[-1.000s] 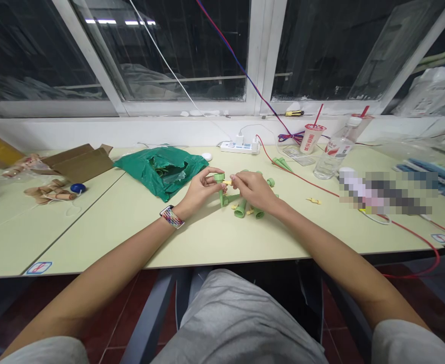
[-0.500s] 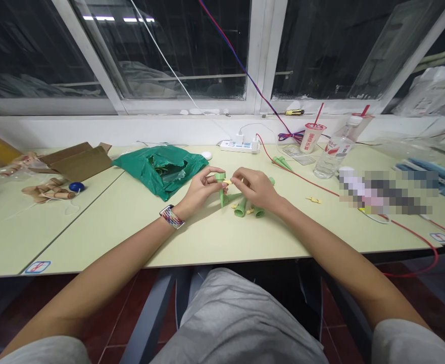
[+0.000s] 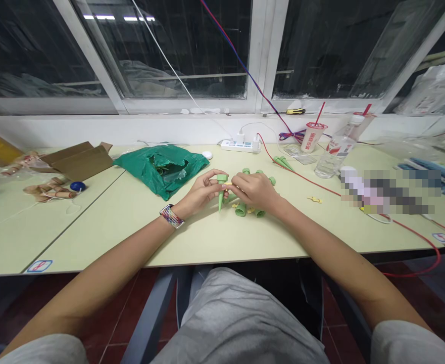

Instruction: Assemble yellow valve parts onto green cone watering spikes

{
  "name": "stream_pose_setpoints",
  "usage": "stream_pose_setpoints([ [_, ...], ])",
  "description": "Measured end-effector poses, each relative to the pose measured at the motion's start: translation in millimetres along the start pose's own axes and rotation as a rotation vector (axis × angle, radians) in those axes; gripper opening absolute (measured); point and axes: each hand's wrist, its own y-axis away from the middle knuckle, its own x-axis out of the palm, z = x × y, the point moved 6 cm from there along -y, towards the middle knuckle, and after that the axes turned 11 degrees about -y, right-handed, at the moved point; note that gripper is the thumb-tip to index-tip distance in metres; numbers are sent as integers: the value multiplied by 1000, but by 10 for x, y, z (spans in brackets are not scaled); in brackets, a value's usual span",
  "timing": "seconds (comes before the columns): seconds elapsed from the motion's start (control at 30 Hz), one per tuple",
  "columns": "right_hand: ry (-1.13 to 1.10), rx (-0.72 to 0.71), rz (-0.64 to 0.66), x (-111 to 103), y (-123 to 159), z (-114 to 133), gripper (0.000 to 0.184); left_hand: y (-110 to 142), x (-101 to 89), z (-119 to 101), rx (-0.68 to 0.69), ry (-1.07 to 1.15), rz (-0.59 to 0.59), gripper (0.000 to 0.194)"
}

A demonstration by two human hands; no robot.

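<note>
The left hand [image 3: 200,192] pinches a green plastic spike [image 3: 220,201] upright, point down, at frame centre; the right hand [image 3: 256,192] presses its fingers together on a small yellow part [image 3: 228,184], beside more green spikes [image 3: 241,210].

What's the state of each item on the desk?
Left hand, pinching green plastic spike
Green plastic spike, upright, tip down
Right hand, fingers beside spike's top
Other green spikes, piled under right hand
Green plastic bag, crumpled, open
Cardboard box, flaps open
Water bottle, upright, capped
</note>
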Motion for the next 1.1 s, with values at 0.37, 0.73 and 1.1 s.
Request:
stream_pose_setpoints([
  [0.37, 125, -86, 27, 6, -30, 121, 44, -1, 30, 6, -85, 128, 85, 33],
  [0.73, -10, 217, -25, 46, -11, 56, 35, -49, -135, 17, 5, 13, -113, 41],
  [1.1, -177, 281, -4, 131, -8, 40, 34, -7, -139, -100, 92, -191, -178, 50],
])
